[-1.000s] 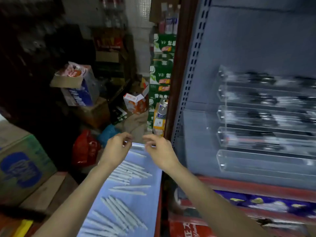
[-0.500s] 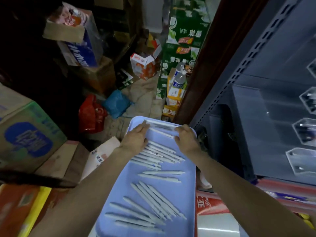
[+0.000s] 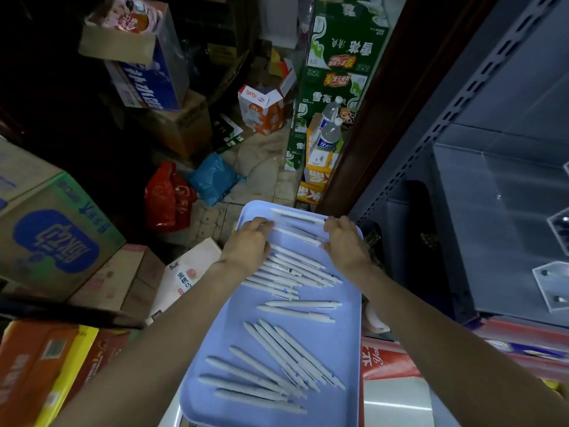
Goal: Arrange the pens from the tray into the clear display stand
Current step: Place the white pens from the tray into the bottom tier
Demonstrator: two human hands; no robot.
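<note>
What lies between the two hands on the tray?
In the head view, a few white pens lie crosswise on the blue tray, spanning the gap between the left hand and the right hand. Both hands touch their ends.

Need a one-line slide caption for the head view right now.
Both hands, left hand and right hand, reach pens at the far end of the blue tray.

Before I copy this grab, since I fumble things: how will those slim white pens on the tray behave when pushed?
The slim white pens look round and smooth, so probably roll on the flat pale blue plastic tray. Likely stiff and light.
</note>
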